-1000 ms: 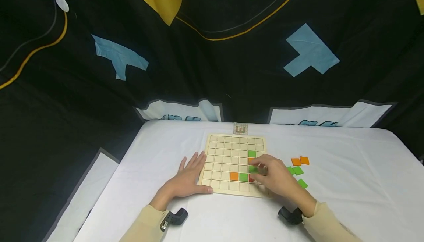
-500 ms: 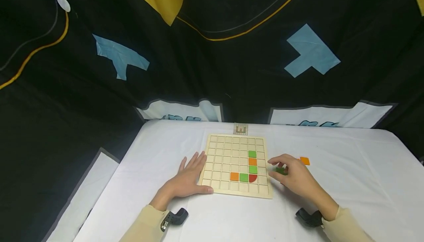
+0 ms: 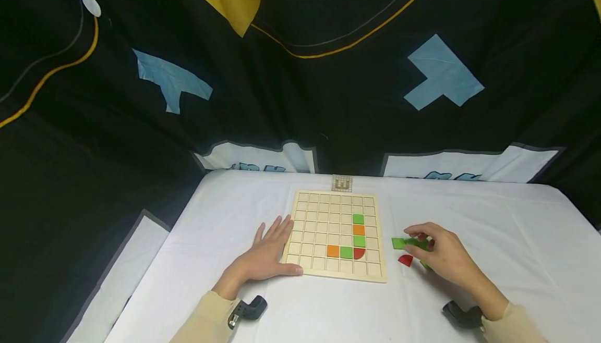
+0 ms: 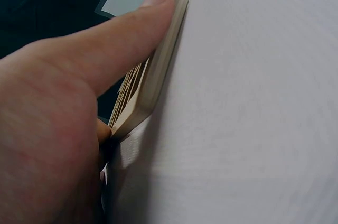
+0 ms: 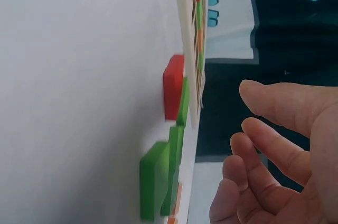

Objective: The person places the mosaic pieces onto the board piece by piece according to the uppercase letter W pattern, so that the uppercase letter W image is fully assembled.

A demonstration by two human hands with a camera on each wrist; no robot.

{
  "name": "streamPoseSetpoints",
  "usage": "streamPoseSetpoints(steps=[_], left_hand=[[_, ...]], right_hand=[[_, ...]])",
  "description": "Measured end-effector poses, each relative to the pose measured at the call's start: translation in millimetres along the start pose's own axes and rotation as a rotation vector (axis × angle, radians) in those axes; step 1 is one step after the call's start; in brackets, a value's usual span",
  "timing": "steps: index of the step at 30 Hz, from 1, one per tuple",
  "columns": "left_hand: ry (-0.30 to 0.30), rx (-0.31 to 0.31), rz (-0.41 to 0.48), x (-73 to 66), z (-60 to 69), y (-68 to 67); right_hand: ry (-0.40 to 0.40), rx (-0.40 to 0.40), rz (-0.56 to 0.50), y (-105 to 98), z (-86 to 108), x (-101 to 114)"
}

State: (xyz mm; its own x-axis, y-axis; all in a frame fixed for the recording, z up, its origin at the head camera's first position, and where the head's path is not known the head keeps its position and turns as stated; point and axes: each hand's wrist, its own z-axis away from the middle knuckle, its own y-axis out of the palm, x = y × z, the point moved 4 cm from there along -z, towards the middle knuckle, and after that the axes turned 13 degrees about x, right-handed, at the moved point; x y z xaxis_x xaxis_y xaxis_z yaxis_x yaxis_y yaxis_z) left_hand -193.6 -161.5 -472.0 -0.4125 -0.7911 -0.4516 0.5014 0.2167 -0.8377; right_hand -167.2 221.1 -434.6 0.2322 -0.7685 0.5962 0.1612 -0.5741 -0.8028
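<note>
A pale wooden grid board [image 3: 314, 228] lies on the white table. My left hand [image 3: 265, 259] rests at its left side, fingers stretched along the edge and the thumb [image 4: 142, 28] on its front rim. Set in the grid are green squares [image 3: 358, 219], orange squares [image 3: 333, 250] and a red quarter-round tile [image 3: 359, 253], forming a bent line. Right of the board, my right hand [image 3: 443, 252] hovers over loose tiles, fingers loosely bent and apart from the thumb. The right wrist view shows nothing between them. Beneath lie green tiles [image 5: 155, 182] and a loose red quarter-round tile [image 3: 406, 260].
A small patterned card [image 3: 341, 183] lies behind the board's far edge. Orange tiles [image 5: 178, 197] peek out behind the green ones in the right wrist view; in the head view my hand hides them. A dark cloth [image 3: 300, 113] hangs behind the table.
My right hand has left the red quarter-round tile on the board and moved right over the loose tiles. A loose red tile has come into sight. My left hand stays put.
</note>
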Motion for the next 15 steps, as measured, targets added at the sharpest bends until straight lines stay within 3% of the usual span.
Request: streamPoseSetpoints(steps=[15], left_hand=[[-0.013, 0.003, -0.001, -1.0, -0.2, -0.8]], right_hand=[[0.057, 0.044, 0.012, -11.0, 3.2, -28.9]])
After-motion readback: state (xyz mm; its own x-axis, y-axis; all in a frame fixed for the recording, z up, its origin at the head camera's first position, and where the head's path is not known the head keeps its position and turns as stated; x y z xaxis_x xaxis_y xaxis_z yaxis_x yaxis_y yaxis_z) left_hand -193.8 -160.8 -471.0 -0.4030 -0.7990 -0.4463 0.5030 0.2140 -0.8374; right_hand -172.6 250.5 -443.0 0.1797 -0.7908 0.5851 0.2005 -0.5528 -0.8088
